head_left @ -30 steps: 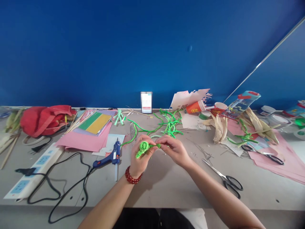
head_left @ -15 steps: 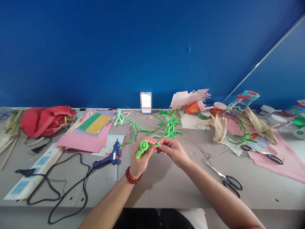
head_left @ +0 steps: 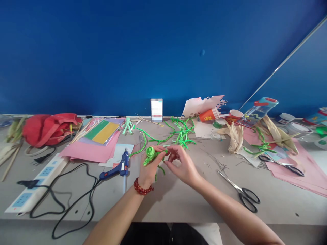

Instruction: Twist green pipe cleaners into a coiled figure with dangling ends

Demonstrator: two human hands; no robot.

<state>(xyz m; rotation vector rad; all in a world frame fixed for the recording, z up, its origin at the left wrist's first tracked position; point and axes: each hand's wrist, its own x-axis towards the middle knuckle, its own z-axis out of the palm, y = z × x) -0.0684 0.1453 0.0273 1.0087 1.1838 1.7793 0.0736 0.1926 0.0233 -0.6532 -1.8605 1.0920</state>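
Note:
My left hand, with a red bead bracelet on its wrist, is closed around a bright green pipe-cleaner piece. A coiled spiral tops this piece above the fingers, and loose green ends hang below the palm. At the piece's right end, by my left fingertips, is my right hand. Its thumb stands apart from its curled fingers, and the index fingertip is close to the green end; whether they touch is hard to see. Behind my hands lies a tangle of green pipe cleaners.
A blue glue gun with a black cord lies left, near a white power strip and coloured paper sheets. On the right are black-handled scissors, dried husks and paper cups. A phone stands at the back.
My right thumb and fingers have come apart from their pinch on the green end. The piece has turned slightly in my left hand, and loose green ends now show below it.

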